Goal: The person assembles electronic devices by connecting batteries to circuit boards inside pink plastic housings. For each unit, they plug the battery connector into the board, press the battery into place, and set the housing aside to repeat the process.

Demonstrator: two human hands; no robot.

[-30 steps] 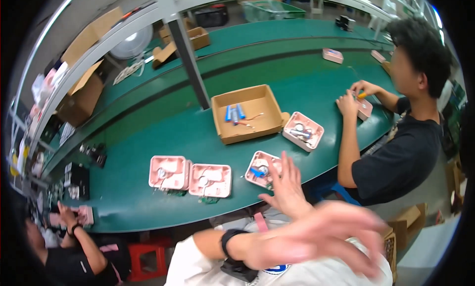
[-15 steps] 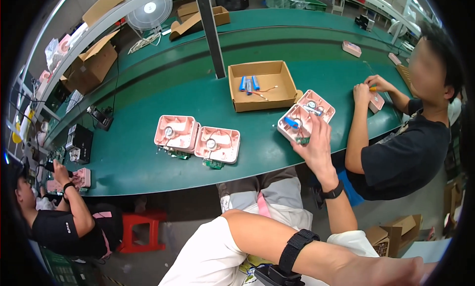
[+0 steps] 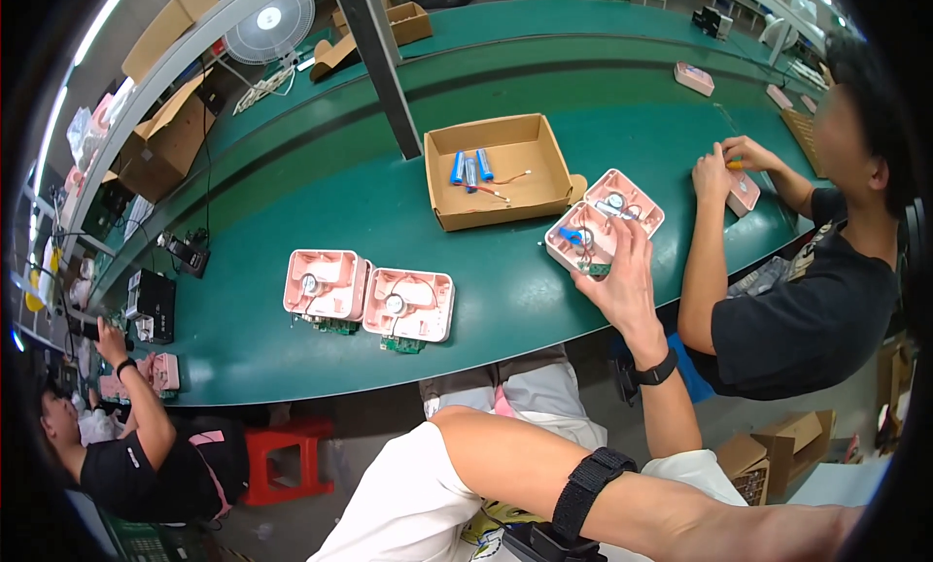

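Observation:
My right hand (image 3: 627,285), with a dark watch on its wrist, is closed on the near edge of a pink plastic housing (image 3: 556,254). Inside that housing are wires, a blue piece (image 3: 573,237) and a green circuit board (image 3: 594,269) close to my fingertips. A second pink housing half (image 3: 649,201) lies against its far side, with a round speaker in it. My left arm, strapped in black, crosses low in front of me to the right. The left hand (image 3: 812,531) runs into the dark rim, its fingers hidden.
A cardboard box (image 3: 466,217) holding several blue batteries (image 3: 470,170) stands mid-table. Pink housings (image 3: 326,261) with green boards sit left of it. A metal post (image 3: 379,67) rises behind. Co-workers sit left and right, the right one handling a pink part (image 3: 743,195). A red stool (image 3: 287,460) stands below.
The view has shifted slightly. My left hand has moved farther into the right rim, so less of it shows. My right hand stays on the pink housing.

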